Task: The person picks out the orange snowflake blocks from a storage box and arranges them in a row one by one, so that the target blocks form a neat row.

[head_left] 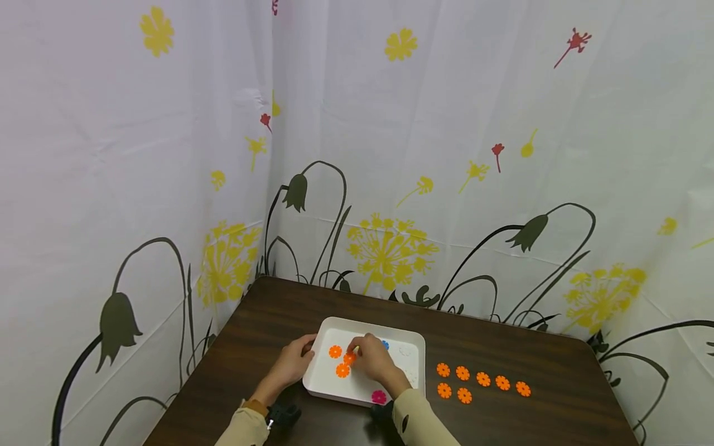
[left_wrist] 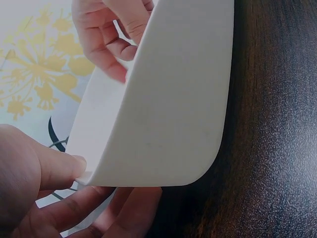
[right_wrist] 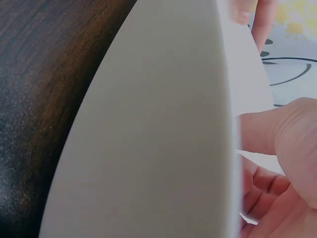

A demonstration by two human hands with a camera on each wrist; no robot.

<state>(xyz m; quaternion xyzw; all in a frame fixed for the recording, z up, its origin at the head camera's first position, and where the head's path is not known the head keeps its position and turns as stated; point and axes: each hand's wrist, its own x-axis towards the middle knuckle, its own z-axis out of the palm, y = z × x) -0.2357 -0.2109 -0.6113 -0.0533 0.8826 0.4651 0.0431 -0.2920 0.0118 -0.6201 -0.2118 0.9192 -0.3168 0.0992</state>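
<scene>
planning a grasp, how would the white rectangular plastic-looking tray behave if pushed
The tray would likely slide rather than tip, being low and broad. It looks fairly stiff, showing no bend where the left hand pinches it.

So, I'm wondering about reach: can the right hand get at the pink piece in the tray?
Probably yes: the right hand is over the white tray, and nothing appears to cover the pink piece, though the fingertips are at an orange piece.

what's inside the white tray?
Three orange pieces, a blue one, a magenta one, some clear-looking ones. The right hand covers part of the tray; what's beneath can't be seen.
</scene>
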